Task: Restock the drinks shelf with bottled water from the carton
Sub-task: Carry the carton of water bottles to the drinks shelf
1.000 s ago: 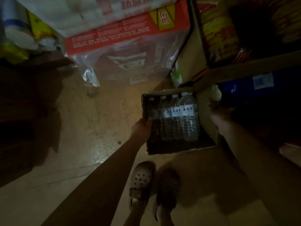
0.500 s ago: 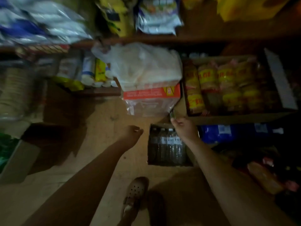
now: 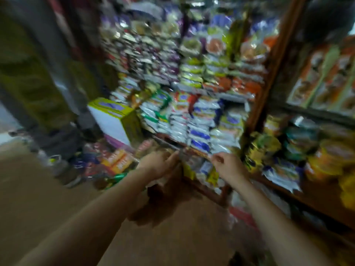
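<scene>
The view is badly blurred by motion. My left hand [image 3: 157, 166] and my right hand [image 3: 228, 167] are raised side by side at chest height, fingers curled. A dark brown shape hangs between and below them, which looks like the water carton [image 3: 165, 198]. My left hand grips its left upper edge and my right hand pinches its right upper edge. The bottles inside cannot be made out. The carton is in front of the low wooden shelf edge [image 3: 209, 194].
Stacked snack packets [image 3: 192, 116] fill the shelves straight ahead. A yellow and white box [image 3: 113, 120] stands to their left. More jars and packets [image 3: 307, 150] crowd the right shelves. Small goods lie on the floor [image 3: 48, 198] at left.
My head has swung up from the floor to the shelves. My left hand has come back to the carton, and both hands have risen with it from the floor.
</scene>
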Demonstrator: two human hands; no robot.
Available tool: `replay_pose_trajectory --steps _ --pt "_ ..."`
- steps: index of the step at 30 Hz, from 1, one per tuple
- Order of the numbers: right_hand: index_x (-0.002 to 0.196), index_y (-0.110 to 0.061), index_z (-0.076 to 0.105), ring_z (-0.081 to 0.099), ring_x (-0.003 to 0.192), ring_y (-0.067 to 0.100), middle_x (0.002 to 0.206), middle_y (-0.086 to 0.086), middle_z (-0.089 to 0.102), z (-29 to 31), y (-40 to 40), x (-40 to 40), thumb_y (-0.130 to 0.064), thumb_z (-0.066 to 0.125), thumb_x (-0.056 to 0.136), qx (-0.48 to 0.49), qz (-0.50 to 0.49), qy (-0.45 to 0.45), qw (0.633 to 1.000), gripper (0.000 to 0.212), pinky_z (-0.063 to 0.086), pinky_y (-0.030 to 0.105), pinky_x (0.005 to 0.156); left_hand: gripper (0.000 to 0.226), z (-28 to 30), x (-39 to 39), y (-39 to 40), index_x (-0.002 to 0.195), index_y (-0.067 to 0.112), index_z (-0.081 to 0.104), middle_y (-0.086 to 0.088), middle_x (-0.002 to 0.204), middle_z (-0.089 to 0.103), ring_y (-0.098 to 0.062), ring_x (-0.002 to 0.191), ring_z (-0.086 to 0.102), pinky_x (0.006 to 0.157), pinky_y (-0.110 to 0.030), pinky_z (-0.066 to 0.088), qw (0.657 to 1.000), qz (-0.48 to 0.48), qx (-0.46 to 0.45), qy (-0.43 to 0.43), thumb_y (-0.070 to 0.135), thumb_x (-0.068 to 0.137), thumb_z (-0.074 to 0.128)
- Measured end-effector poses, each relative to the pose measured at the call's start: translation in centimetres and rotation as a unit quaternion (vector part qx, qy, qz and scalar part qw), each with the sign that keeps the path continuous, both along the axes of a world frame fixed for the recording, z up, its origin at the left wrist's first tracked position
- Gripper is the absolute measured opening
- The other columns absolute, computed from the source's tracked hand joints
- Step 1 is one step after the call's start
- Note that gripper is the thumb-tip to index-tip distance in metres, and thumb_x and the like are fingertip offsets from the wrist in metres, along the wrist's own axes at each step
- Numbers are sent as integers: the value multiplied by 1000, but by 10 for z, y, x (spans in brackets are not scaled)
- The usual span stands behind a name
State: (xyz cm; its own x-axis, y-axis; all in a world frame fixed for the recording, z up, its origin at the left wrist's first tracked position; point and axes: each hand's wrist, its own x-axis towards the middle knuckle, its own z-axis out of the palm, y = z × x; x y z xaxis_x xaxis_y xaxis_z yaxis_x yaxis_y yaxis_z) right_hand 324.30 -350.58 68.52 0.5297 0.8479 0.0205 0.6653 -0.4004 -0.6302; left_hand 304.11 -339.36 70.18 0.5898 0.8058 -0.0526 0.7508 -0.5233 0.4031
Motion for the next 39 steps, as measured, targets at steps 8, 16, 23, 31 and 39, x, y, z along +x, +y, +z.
replay_pose_trajectory --steps 8,16,23,31,39 --pt "116 -14 64 59 107 28 116 8 65 146 133 -188 -51 47 94 73 215 -39 973 46 47 34 84 61 136 -219 49 86 23 63 -8 92 67 -30 96 63 69 -32 45 969 224 99 -23 73 87 26" --pt "114 -15 66 58 107 28 114 7 66 206 228 -418 -48 46 96 114 364 -56 923 43 42 31 78 56 193 -444 82 73 22 62 -7 76 63 -27 75 60 66 -32 45 929 339 148 -29 65 91 31" --pt "113 -17 63 59 103 28 114 6 65 236 314 -600 -51 43 96 114 422 -60 897 44 48 34 81 60 210 -619 141 106 18 69 -8 108 69 -23 88 60 77 -31 48 895 414 165 -24 64 91 32" --pt "107 -16 65 60 92 22 105 5 67 237 438 -759 -49 45 95 121 471 -55 872 40 47 31 75 61 215 -759 239 93 13 66 -10 100 69 -26 94 63 87 -37 51 870 468 143 -58 62 94 31" --pt "105 -17 64 61 99 26 109 5 67 228 620 -876 -50 46 94 110 501 -64 856 39 49 35 84 63 209 -864 406 124 13 61 -11 123 63 -28 112 58 98 -36 46 856 500 122 -43 59 95 29"
